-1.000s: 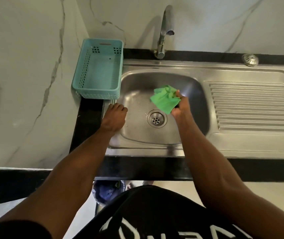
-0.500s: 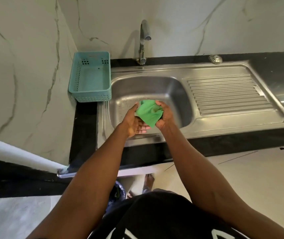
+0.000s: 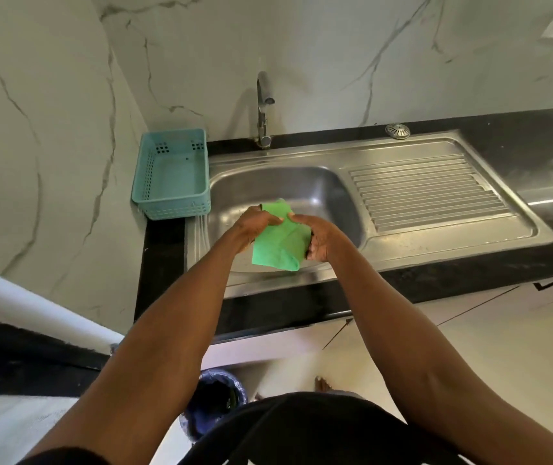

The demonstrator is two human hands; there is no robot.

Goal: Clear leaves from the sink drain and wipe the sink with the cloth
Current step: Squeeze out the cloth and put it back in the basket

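Observation:
A green cloth (image 3: 276, 245) hangs folded above the front of the steel sink (image 3: 315, 186). My left hand (image 3: 255, 226) pinches its upper left edge and my right hand (image 3: 320, 238) grips its right side, both held over the basin's near rim. The cloth and my hands hide the drain. No leaves show in the visible part of the basin.
A teal plastic basket (image 3: 171, 172) sits left of the sink against the marble wall. The tap (image 3: 263, 109) stands behind the basin. The ribbed drainboard (image 3: 429, 193) lies to the right, with a round metal strainer (image 3: 397, 130) behind it. A blue bin (image 3: 214, 402) stands on the floor below.
My left hand left the sink's rim and joined the right hand on the cloth. Both hands lifted the cloth toward the basin's front and opened it out longer. The camera tilted back.

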